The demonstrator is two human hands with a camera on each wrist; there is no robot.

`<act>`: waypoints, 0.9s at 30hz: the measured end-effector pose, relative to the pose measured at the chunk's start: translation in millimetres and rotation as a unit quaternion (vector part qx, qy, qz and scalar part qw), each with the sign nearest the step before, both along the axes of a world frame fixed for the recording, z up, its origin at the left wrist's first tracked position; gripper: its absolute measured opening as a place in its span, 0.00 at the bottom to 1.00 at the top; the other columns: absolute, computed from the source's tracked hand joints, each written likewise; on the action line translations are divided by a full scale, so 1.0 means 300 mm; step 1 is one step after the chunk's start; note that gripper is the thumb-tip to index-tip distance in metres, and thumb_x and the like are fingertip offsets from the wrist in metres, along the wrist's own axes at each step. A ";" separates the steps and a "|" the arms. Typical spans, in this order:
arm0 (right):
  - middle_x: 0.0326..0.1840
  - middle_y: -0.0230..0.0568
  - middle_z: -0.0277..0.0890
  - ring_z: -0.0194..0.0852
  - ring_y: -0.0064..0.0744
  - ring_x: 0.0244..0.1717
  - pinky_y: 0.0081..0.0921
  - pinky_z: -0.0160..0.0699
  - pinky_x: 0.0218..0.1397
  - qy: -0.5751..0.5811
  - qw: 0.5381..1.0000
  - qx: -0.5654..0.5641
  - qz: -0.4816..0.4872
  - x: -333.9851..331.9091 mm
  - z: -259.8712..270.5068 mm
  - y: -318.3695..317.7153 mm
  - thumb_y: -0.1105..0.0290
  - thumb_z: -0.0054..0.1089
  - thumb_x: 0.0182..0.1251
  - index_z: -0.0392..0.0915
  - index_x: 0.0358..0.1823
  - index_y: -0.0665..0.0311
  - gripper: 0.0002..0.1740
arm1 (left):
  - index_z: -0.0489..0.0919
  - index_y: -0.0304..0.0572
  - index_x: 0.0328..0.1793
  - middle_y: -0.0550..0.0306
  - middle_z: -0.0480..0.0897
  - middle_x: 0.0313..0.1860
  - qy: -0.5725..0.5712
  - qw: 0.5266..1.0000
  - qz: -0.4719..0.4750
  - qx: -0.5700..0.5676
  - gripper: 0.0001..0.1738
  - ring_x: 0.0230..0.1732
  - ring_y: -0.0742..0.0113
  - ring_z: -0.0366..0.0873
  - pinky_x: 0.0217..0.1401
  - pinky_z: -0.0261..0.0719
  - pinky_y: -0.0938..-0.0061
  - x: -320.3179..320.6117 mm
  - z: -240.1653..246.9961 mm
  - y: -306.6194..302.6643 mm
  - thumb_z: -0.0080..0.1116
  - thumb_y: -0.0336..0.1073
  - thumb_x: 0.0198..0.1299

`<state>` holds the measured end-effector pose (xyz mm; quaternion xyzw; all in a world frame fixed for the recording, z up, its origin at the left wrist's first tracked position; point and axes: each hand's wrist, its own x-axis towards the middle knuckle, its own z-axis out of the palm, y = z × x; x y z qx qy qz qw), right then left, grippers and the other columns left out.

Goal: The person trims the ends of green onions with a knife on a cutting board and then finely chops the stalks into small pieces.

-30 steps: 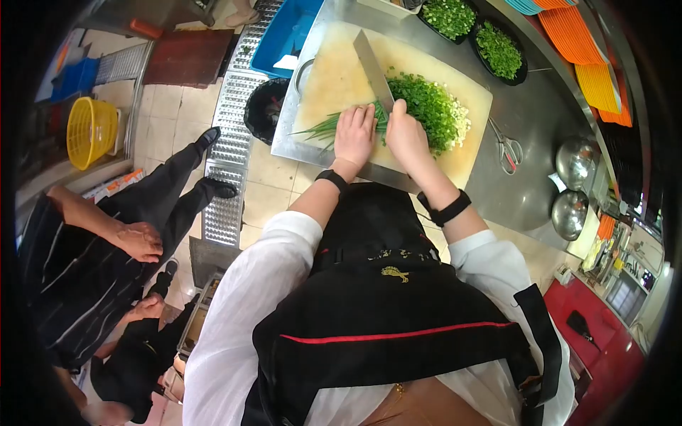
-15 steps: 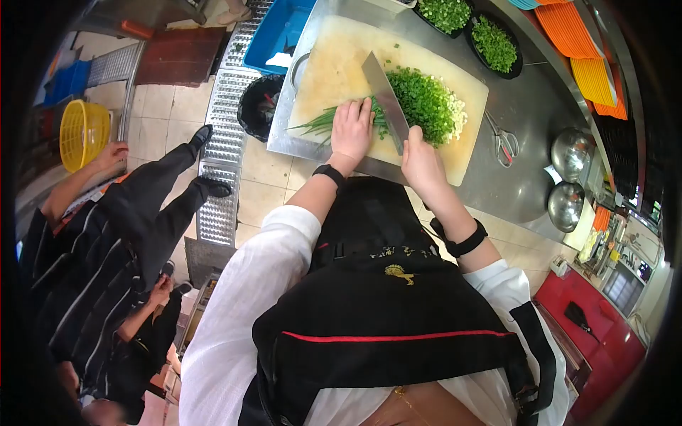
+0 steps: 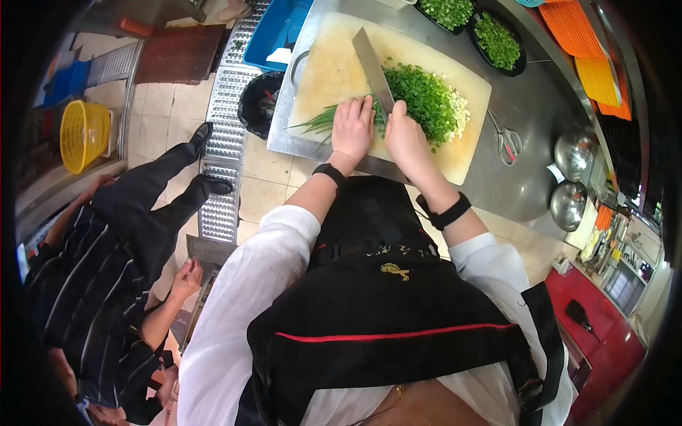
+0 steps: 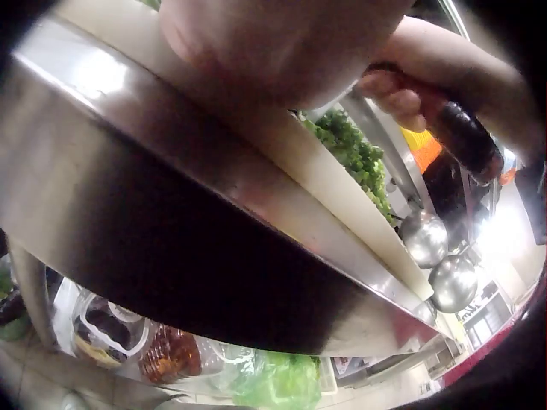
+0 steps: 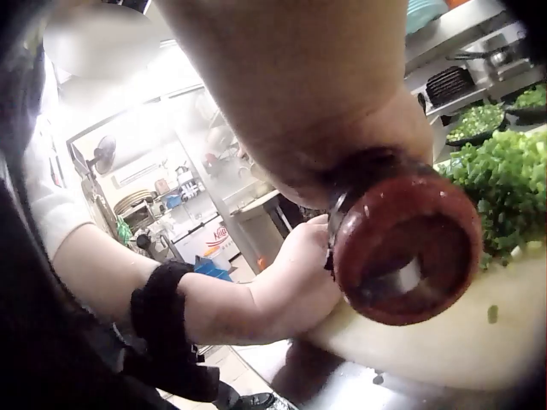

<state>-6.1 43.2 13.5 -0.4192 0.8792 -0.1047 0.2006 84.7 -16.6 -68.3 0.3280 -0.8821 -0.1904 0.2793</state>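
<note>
My left hand (image 3: 352, 131) presses the uncut green onions (image 3: 316, 122) onto the pale cutting board (image 3: 330, 60), its fingers bent over the stalks. Their long green ends stick out on the left. Gripped in my right hand (image 3: 408, 142) is a cleaver (image 3: 371, 65), its broad blade standing between the left fingertips and a heap of chopped green onions (image 3: 424, 103). White pieces lie along the heap's right side. In the right wrist view, the round reddish end of the cleaver handle (image 5: 457, 209) shows close up. The left fingertips are hidden in the left wrist view.
Scissors (image 3: 506, 138) lie right of the board on the steel counter (image 3: 540, 106). Two black bowls of chopped greens, one nearer (image 3: 499, 42), stand at the back. Metal bowls (image 3: 574, 155) sit far right. A black-lined bin (image 3: 257, 105) stands left; another person (image 3: 92, 284) is nearby.
The cleaver moved right, away from the left fingertips, then came back left beside them. The left hand stays on the stalks. The other person at left has shifted their arms.
</note>
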 end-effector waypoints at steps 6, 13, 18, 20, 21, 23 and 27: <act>0.19 0.60 0.72 0.73 0.62 0.25 0.51 0.70 0.27 -0.004 1.000 -0.008 -0.002 -0.002 0.115 0.029 0.69 0.41 0.67 0.57 0.39 0.68 0.09 | 0.75 0.40 0.53 0.52 0.73 0.47 0.003 1.000 0.017 0.013 0.19 0.53 0.54 0.68 0.58 0.66 0.63 -0.004 -0.009 0.002 0.55 0.35 0.55; 0.20 0.61 0.72 0.72 0.63 0.25 0.53 0.69 0.29 -0.009 0.999 0.029 0.026 0.028 0.089 0.100 0.70 0.42 0.67 0.57 0.39 0.69 0.09 | 0.76 0.38 0.51 0.53 0.75 0.44 0.047 0.998 0.031 0.016 0.17 0.50 0.55 0.70 0.55 0.68 0.64 -0.009 -0.013 -0.002 0.56 0.33 0.54; 0.20 0.62 0.72 0.73 0.63 0.26 0.54 0.69 0.29 -0.020 0.999 0.042 0.017 0.044 0.071 0.077 0.70 0.42 0.66 0.57 0.39 0.69 0.09 | 0.75 0.36 0.50 0.53 0.75 0.43 0.060 0.998 0.019 0.025 0.16 0.51 0.54 0.69 0.55 0.68 0.64 -0.007 -0.027 -0.007 0.55 0.31 0.55; 0.21 0.62 0.74 0.75 0.61 0.27 0.52 0.73 0.30 -0.028 1.000 0.014 0.002 0.046 0.034 0.048 0.74 0.42 0.60 0.57 0.39 0.69 0.09 | 0.76 0.36 0.50 0.53 0.75 0.43 0.060 0.998 0.018 0.029 0.16 0.51 0.55 0.70 0.55 0.68 0.64 -0.006 -0.030 -0.003 0.54 0.31 0.54; 0.21 0.62 0.74 0.75 0.61 0.27 0.52 0.73 0.30 -0.030 0.999 0.016 0.001 0.041 0.014 0.031 0.74 0.42 0.60 0.57 0.39 0.69 0.09 | 0.76 0.36 0.50 0.53 0.75 0.43 0.057 0.998 0.017 0.029 0.16 0.51 0.55 0.69 0.55 0.68 0.64 -0.004 -0.030 -0.001 0.55 0.30 0.54; 0.21 0.62 0.74 0.75 0.61 0.27 0.51 0.73 0.30 0.003 1.000 -0.010 0.003 0.019 -0.018 -0.020 0.72 0.42 0.62 0.57 0.39 0.69 0.08 | 0.76 0.36 0.49 0.53 0.75 0.43 0.057 0.998 0.014 0.023 0.16 0.51 0.54 0.69 0.55 0.68 0.64 -0.003 -0.026 -0.007 0.55 0.30 0.54; 0.19 0.62 0.71 0.73 0.63 0.24 0.52 0.71 0.27 0.001 0.999 -0.039 0.010 -0.011 0.034 -0.036 0.70 0.43 0.66 0.57 0.37 0.68 0.09 | 0.76 0.37 0.49 0.53 0.74 0.43 0.054 0.998 0.024 0.026 0.16 0.51 0.54 0.69 0.54 0.68 0.64 -0.006 -0.014 -0.013 0.56 0.30 0.53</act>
